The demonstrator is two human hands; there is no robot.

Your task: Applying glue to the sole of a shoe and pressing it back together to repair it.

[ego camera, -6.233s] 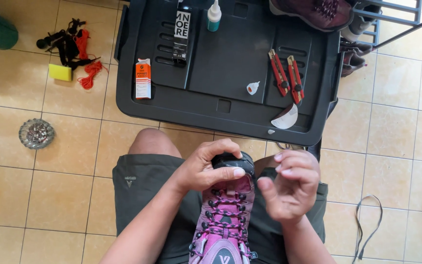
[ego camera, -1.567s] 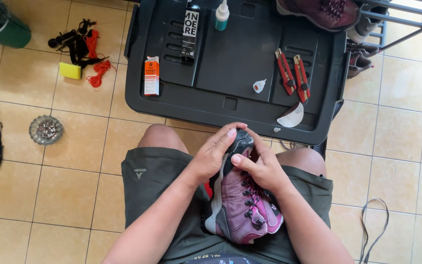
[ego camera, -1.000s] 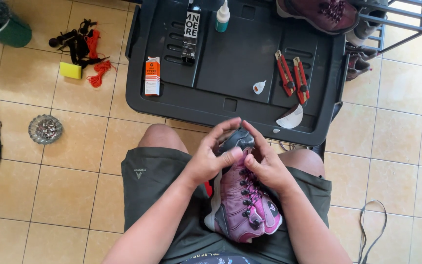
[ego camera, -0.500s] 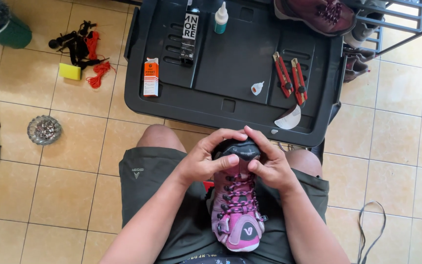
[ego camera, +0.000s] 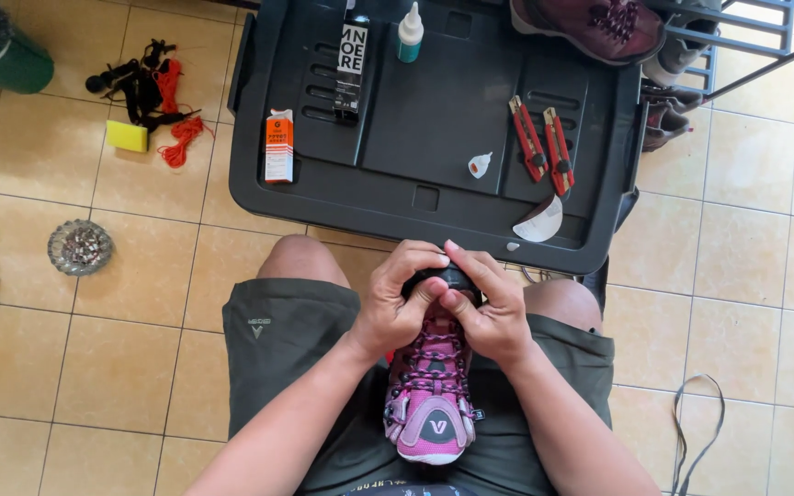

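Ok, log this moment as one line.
left hand: gripping shoe toe | right hand: pressing shoe toe | shoe: pink, on lap, toe away from body | tray: black, ahead on floor

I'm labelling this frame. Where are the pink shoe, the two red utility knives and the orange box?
pink shoe (ego camera: 431, 404), head view, laced upper.
red utility knives (ego camera: 541, 145), head view, handle of the right knife.
orange box (ego camera: 278, 147), head view, middle of its face.

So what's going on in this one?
A seated person holds a pink and purple laced shoe on their lap, toe pointing away from them. Both hands, the left hand and the right hand, wrap around the black toe cap, thumbs pressing on it. In front of the knees lies a black tray with two red utility knives, a small glue bottle and an orange box.
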